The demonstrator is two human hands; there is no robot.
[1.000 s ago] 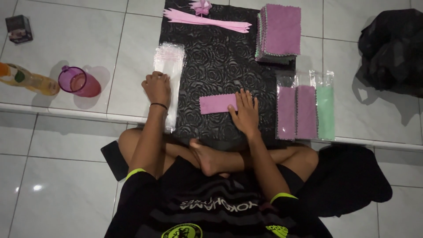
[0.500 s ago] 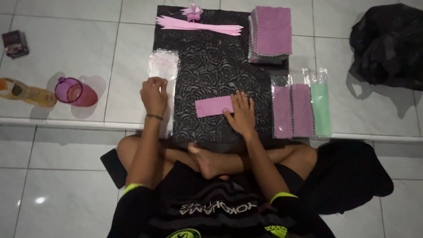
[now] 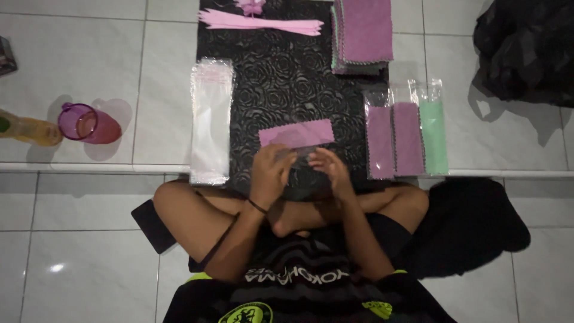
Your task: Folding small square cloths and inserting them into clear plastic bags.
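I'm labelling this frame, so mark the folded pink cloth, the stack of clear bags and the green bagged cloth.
folded pink cloth (image 3: 297,132), head view, middle of its top face.
stack of clear bags (image 3: 210,122), head view, centre of the top bag.
green bagged cloth (image 3: 434,136), head view, middle of the green fabric.

The person wears a black short-sleeved jersey (image 3: 299,287) with yellow-green sleeve trim, pale lettering across the chest and a round crest below. A thin dark band (image 3: 257,206) circles the left wrist. Legs and feet are bare.
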